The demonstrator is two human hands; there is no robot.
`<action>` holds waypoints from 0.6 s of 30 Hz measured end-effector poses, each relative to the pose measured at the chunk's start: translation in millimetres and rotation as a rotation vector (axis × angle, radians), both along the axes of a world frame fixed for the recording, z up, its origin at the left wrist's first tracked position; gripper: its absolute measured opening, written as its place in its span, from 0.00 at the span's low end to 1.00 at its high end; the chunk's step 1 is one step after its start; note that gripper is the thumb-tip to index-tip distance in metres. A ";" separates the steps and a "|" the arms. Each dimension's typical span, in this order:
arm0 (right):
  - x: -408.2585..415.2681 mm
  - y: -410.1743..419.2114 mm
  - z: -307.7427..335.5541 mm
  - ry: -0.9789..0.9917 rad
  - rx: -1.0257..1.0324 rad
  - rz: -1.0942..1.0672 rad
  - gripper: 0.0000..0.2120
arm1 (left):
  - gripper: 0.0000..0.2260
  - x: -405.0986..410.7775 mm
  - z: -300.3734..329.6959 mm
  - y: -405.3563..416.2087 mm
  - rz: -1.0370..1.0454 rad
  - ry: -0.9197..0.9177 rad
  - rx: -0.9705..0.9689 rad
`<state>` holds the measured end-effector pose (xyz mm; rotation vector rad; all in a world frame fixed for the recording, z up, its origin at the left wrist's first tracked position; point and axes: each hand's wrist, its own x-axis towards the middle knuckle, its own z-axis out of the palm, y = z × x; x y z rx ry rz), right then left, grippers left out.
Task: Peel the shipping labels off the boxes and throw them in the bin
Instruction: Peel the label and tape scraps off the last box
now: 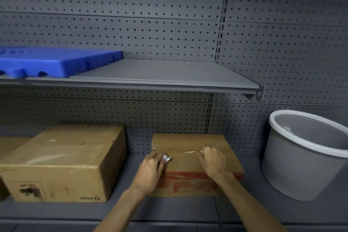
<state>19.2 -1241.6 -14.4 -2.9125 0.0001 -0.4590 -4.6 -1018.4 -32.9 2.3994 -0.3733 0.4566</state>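
A low cardboard box with red print on its front lies on the bottom shelf, in the middle. White label scraps cling along the tape on its top. My left hand rests on the box's left part, its fingers closed on a crumpled bit of white label. My right hand lies on the right part of the top, fingertips pinched at the label remnant by the tape. A grey bin with a white rim stands to the right, a pale scrap inside it.
A bigger cardboard box marked PICO sits to the left, another box edge behind it. An upper shelf juts out overhead, bearing a blue plastic pallet. Pegboard wall behind.
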 end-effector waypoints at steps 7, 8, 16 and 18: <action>-6.0 22.4 8.6 0.134 0.179 0.266 0.06 | 0.11 -5.0 7.5 -0.3 -0.019 0.007 -0.001; -7.3 21.1 9.8 0.141 0.193 0.269 0.06 | 0.11 -6.0 8.9 -0.1 -0.020 0.008 -0.010; -26.0 -1.6 35.3 0.029 0.146 0.232 0.06 | 0.13 -11.0 36.0 -7.8 -0.030 -0.022 -0.039; -32.2 -10.6 43.6 -0.023 0.098 0.216 0.06 | 0.12 -8.1 40.6 -10.3 -0.026 -0.083 -0.019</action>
